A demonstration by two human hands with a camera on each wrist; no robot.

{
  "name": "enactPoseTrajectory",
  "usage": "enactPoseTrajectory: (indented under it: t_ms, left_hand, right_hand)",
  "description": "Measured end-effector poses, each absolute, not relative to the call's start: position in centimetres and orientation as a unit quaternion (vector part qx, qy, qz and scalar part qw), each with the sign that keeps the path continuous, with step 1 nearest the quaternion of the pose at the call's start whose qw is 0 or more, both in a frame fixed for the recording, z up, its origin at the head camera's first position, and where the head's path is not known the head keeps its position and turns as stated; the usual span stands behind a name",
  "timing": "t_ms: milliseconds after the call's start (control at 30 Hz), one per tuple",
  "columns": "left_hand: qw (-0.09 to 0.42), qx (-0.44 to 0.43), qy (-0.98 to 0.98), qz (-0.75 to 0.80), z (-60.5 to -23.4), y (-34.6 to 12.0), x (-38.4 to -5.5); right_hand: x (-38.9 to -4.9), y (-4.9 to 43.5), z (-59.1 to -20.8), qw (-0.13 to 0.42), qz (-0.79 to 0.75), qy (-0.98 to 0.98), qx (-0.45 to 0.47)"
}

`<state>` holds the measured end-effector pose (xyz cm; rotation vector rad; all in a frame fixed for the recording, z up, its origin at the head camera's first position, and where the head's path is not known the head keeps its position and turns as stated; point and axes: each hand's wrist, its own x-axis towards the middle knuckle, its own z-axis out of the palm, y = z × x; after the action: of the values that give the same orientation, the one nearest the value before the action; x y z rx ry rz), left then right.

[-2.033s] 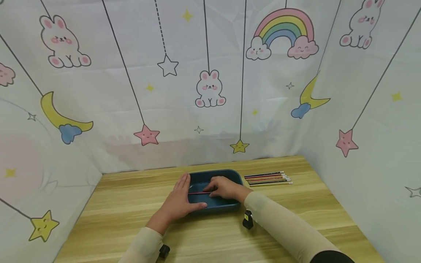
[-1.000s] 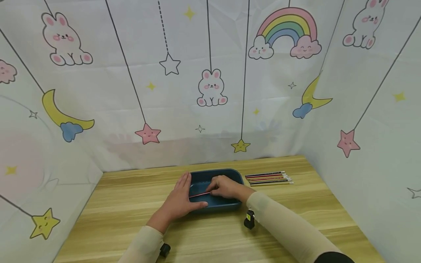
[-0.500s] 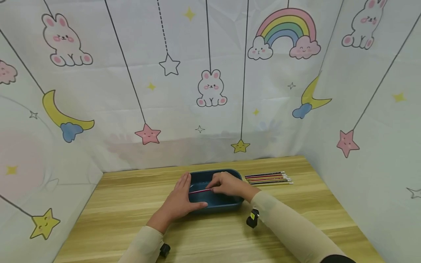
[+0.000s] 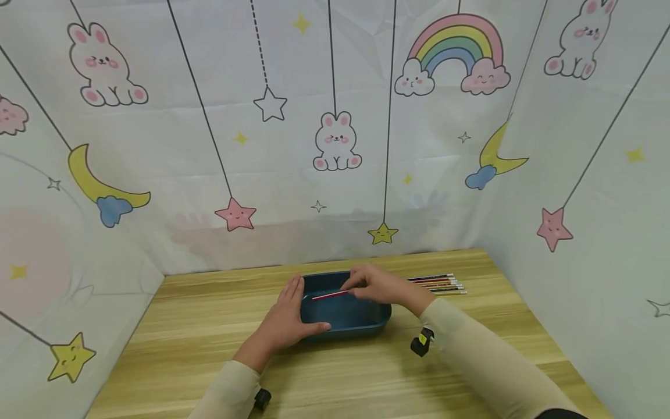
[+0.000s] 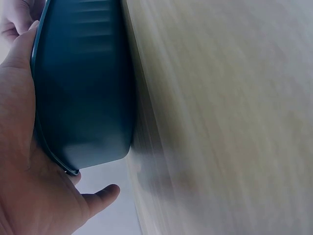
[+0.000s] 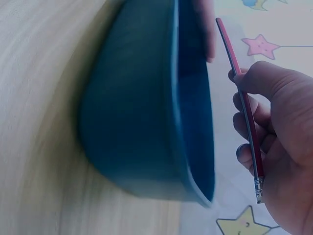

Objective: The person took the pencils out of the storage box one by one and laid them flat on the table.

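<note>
My right hand (image 4: 382,284) pinches a red pencil (image 4: 330,295) between thumb and fingers, above a dark blue tray (image 4: 345,333). In the right wrist view the pencil (image 6: 248,115) runs across the fingers, its eraser end near the palm, and it stands apart from the tray's rim. My left hand (image 4: 280,319) rests along the tray's left end, fingers straight and thumb stretched over the near rim. From the left wrist, the left hand (image 5: 34,181) lies against the rim of the tray (image 5: 85,88). The tray's far right corner is hidden behind my right hand.
Several pencils (image 4: 439,284) with white eraser ends lie side by side to the right of the tray, partly covered by my right hand. The wooden table (image 4: 209,326) meets a white wall cloth (image 4: 282,174) printed with rabbits and stars.
My right hand has lifted the red pencil from inside the tray and moved up and to the right with it. The left hand and the tray have stayed in place.
</note>
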<state>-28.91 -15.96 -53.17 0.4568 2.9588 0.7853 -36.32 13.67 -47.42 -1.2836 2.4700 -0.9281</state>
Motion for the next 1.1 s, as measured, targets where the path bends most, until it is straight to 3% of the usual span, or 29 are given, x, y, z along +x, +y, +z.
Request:
enactPoseTrajectory:
  t_ms: [1100]
  left_hand:
    - [0.031, 0.146, 0.956, 0.254, -52.8, -16.0, -28.6]
  right_hand:
    - [-34.5, 22.4, -45.4, 0.071, -0.357, 0.854, -0.371]
